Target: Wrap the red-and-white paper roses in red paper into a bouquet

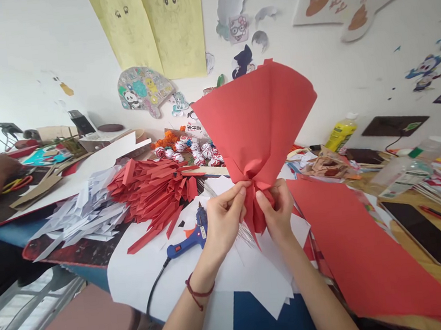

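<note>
A sheet of red paper is gathered into a bouquet wrapper, fanned wide at the top and pinched to a narrow neck. My left hand grips the neck from the left, thumb and forefinger pressed together there. On the other side my right hand is closed around the gathered paper just below the neck. The pleated tail of the paper hangs down between both hands. Beside my left hand lies a blue hot glue gun, its cord running down toward the table edge. What the wrapper holds inside, if anything, is hidden.
Left of the glue gun lie piles of folded red paper strips and white strips. A flat red sheet and a phone lie to the right. A yellow bottle stands by the wall. Another person's hand rests at far left.
</note>
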Available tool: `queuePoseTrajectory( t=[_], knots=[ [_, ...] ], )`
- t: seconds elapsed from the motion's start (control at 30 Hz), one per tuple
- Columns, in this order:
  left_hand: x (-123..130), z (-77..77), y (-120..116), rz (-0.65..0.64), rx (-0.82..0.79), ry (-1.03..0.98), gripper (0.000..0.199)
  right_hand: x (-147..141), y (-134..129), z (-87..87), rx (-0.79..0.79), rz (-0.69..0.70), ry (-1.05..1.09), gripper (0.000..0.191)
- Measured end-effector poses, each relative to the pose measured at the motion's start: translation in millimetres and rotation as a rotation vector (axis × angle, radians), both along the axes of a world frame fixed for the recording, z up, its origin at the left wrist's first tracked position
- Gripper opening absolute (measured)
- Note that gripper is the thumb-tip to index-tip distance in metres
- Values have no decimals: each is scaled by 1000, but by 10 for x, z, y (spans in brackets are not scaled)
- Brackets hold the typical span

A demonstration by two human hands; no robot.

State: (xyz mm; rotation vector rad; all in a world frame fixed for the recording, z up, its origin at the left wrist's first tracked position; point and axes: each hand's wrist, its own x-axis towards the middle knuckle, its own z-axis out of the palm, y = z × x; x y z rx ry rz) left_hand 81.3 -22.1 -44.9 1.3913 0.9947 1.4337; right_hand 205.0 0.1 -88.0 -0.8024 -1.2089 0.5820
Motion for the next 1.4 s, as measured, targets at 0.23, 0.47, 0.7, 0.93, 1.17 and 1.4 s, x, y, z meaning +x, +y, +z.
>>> queuePoseTrajectory(
  t=[0.23,0.47,0.7,0.93,1.17,1.4],
  knots=[
    [36,-31,-7,273,177,262,20,-22,-18,8,-29,25,24,19],
    [12,-5,50,506,426,496,11,-17,-43,-1,-31,79,26,18],
    [-152,60,106,607,572,676,23,9,-27,-14,-5,116,-3,17],
    [-233,145,144,597,668,849,24,12,-43,23,-4,161,14,15],
    [-244,261,89,622,668,958,32,40,-54,27,-10,97,-58,16],
    [-250,336,97,598,653,953,39,55,-59,8,38,38,-122,21]
  ],
)
